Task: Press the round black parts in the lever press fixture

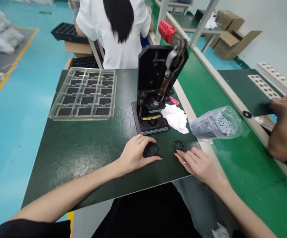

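My left hand [135, 152] rests on the dark green work mat [84, 148], its fingers curled round a black round part [151, 149]. To its right my right hand [197, 162] lies flat with the fingers stretched out, the fingertips just short of a second black round part [178, 144]. A black hand press [158, 82] with a red-capped lever [167, 30] stands right behind both parts. Its base holds a round nest [153, 121].
A clear tray [85, 93] of dark square parts lies at the back left. White cloth [176, 117] and a plastic bag of parts [216, 123] sit right of the press, on the green conveyor edge. A person in white stands behind; another person's hands [283, 105] are at the far right.
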Motion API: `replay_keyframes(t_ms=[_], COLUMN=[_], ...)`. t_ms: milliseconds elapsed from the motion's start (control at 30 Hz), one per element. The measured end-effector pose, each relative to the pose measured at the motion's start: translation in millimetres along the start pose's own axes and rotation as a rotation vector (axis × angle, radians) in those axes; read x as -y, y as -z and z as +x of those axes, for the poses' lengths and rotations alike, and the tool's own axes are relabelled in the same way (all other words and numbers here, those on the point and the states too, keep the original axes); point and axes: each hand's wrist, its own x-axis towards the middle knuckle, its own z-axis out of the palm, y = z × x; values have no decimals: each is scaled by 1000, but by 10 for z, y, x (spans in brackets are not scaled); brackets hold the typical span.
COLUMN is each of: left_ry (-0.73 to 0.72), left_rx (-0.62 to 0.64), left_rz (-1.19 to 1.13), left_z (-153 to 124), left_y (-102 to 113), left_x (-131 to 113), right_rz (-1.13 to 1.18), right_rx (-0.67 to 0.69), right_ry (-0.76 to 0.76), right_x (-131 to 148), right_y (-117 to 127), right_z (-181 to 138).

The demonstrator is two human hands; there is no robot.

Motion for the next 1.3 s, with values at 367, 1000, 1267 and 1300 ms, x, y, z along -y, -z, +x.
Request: replay_keyframes(t_ms=[367,1000,1267,1300], left_ry=[42,-2,0,14], left_rx=[98,96,104,99], left_rz=[-102,-114,-108,-77], left_z=[-9,-48,-51,-52], left_y=[-6,-33,-18,-32], left_x=[22,39,6,11], right_rz=[238,582,558,549], right_rx=[-135,-112,-87,-83], right_ry=[-286,-480,-480,-477], right_x=[-40,-210,-235,-242], right_y=[143,-692,-796,-800], right_z=[481,1215,1247,1246])
